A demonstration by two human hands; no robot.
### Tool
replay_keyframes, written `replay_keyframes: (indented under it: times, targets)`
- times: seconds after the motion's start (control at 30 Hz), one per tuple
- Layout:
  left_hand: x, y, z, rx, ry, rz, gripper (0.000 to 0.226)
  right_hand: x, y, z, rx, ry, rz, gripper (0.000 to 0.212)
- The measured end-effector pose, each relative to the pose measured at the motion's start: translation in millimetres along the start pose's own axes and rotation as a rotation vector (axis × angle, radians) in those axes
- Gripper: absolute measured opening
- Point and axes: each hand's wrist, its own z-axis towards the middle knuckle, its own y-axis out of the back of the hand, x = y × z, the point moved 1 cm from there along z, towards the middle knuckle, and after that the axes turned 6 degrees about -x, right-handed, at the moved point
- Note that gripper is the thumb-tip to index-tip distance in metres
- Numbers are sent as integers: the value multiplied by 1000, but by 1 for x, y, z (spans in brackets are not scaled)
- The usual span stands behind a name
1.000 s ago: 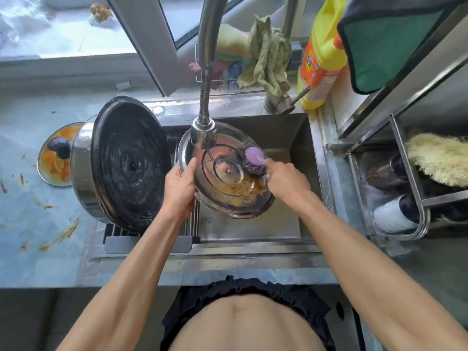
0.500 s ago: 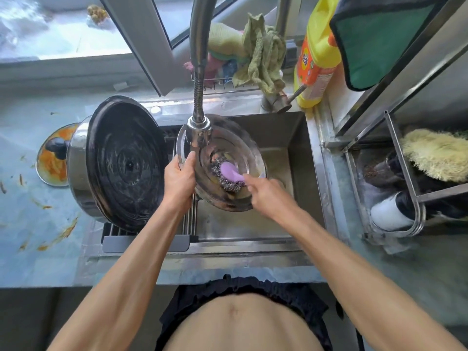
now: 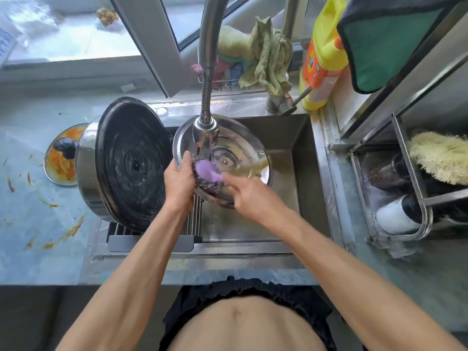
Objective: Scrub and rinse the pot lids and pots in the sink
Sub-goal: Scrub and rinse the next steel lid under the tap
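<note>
Lid [image 3: 243, 148] glassy, steel-rimmed, greasy

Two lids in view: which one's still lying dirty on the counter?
The lid with the black knob, orange-smeared, left of the pot. The other lid is held over the sink.

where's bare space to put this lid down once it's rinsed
Bare sink floor right of the glass lid, toward the right wall. Bare counter in front of the pot, though food-smeared. The roll-up rack is crowded by the pot.
</note>
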Motion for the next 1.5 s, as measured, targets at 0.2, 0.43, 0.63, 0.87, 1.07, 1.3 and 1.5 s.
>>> replay_keyframes:
  times: [0.2,0.43,0.63,0.87,1.07,1.3,1.5]
  targets:
    - [4,6,-2,-72,2,34,21,-29,3,10,17,-198,-149,57]
    - [0,10,0,-99,-46,69,23,-53,15,17,23,-230,-245,44]
    - [-1,9,1,-120,-109,78,24,-28,-7,-1,47,-58,-91,48]
    - [-1,8,-5,-99,-188,103,32,-26,-12,-6,38,-89,-37,44]
    - [0,6,-11,-86,-210,64,27,-45,-5,3,-10,-168,-94,39]
    - [8,-1,-9,-53,-111,-37,14,-42,2,9,-13,-173,-98,40]
    - [18,-2,-6,-87,-6,-73,14,-26,2,-9,0,-35,-115,47]
